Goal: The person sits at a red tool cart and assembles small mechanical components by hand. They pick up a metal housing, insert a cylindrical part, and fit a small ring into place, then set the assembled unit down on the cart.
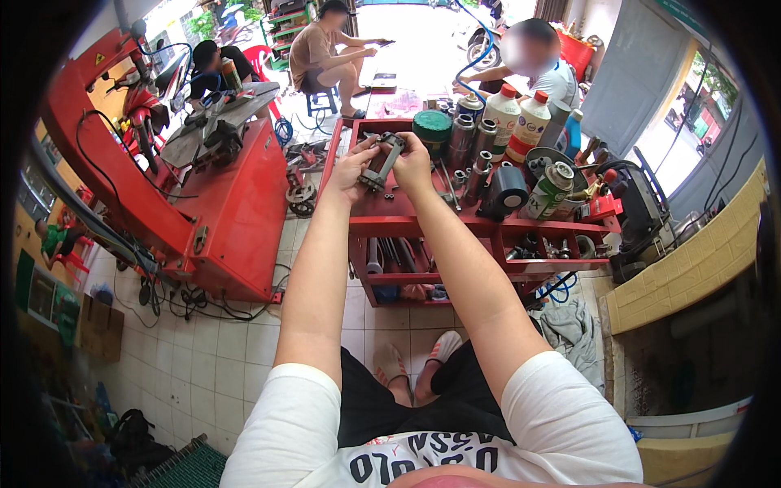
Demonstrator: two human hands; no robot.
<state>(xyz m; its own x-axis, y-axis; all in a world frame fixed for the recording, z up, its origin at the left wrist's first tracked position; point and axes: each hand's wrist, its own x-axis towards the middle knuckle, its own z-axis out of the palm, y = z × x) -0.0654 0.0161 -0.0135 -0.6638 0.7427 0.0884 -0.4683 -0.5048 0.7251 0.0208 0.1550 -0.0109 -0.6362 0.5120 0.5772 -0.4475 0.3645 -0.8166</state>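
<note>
A dark grey metal bracket (379,175), perhaps from a brake caliper, is held up over the red tool cart (386,232). My left hand (350,172) is closed on its left side, with thumb and fingers near its upper end. On the right, my right hand (413,167) grips its upper part, fingers curled round. The fingertips partly hide the bracket. Beneath it, a few small nuts (389,196) lie on the cart top. Just right of my right hand stand a green round tub (431,132) and a metal rod-like tool (450,185).
Bottles (533,122), metal cylinders (461,140) and a spray can (550,189) crowd the cart's right side. A big red machine (236,207) stands at left. Several people sit beyond the cart, one on a blue stool (322,99). Cables (195,297) trail on the tiled floor.
</note>
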